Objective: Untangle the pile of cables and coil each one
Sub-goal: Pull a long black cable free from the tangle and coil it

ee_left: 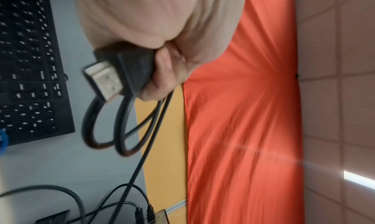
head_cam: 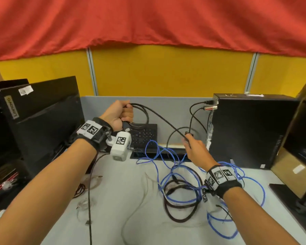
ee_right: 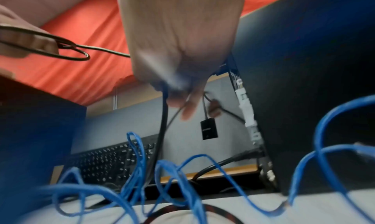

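Evidently the coiling of one cable was under way. The left hand (head_cam: 119, 113), raised toward 11 o'clock above the keyboard (head_cam: 145, 137), was clenched around a few loops of a black HDMI cable (head_cam: 159, 115) and its plug (ee_left: 121, 73). The cable's free run stretched down toward 4 o'clock to the right hand (head_cam: 195, 149), whose fingers pinched it near the desktop computer (head_cam: 251, 129).

Judged next: the right hand feeds another length across to the left, laying a fresh loop without snagging the computer's plugged-in leads.

The rest of the pile, a blue Ethernet cable (head_cam: 184, 174) knotted through a thick dark cable (head_cam: 180, 207), lay on the desk (head_cam: 117, 200) at 5 o'clock, untouched.

Left wrist view alone showed the metal connector end jutting below the fist. Right wrist view alone showed a small black adapter (ee_right: 209, 129) dangling behind the fingers, though motion blur obscured the pinch itself.
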A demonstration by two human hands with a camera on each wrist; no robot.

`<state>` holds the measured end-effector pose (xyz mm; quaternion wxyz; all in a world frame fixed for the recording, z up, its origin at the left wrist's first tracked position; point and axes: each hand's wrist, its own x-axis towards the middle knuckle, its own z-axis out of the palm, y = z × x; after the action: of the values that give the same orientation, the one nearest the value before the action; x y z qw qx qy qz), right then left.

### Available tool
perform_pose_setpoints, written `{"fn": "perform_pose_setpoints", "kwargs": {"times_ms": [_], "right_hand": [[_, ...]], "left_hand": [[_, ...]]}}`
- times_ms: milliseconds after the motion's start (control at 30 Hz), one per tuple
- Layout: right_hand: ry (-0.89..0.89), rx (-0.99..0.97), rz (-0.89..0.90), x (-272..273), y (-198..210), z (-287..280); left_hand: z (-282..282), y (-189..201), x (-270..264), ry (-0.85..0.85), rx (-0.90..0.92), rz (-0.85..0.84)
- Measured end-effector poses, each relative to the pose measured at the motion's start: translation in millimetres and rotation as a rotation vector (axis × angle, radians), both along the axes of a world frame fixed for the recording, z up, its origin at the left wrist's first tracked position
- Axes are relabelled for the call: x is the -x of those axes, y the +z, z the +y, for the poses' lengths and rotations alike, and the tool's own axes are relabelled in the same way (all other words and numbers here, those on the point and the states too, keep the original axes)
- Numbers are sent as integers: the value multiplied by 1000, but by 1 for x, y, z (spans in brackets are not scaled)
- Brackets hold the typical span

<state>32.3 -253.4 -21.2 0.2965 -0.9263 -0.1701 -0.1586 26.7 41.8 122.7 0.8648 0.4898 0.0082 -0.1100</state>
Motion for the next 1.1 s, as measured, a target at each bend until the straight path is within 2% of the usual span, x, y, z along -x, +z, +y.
{"fn": "perform_pose_setpoints", "kwargs": {"times_ms": [133,200,233,300,367,400,467,533,633,700,933,1100], "right_hand": [[31,-211,-203,0,0,-1],[107,-242,-215,0,5,5],[143,-168,-169,0,6,9],[155,155,-137,0,9,18],[130,477,-192,-2,11,27],[137,549,-216,-4,11,31],[180,520,-250,-10,14,40],[245,397,-267,-12,18,45],[233,214,-285,-12,33,45],[186,147,-270,-9,46,40],[20,57,-375,-14,72,6],[-130,70,-391,-6,80,-22]], "left_hand": [[6,-21,-8,289,160,42],[0,-29,-13,444,152,-11],[-3,-33,-15,510,92,-56],[-13,-41,-18,596,-154,-190],[-27,-51,-21,548,-440,-364],[-34,-57,-23,488,-581,-436],[-45,-68,-26,319,-849,-540],[-53,-81,-30,113,-1064,-594],[-63,-88,-23,1,-1298,-594],[-68,-83,-9,-36,-1289,-594],[-69,-62,14,-101,-1328,-796],[-48,-52,35,-184,-1095,-811]]}}
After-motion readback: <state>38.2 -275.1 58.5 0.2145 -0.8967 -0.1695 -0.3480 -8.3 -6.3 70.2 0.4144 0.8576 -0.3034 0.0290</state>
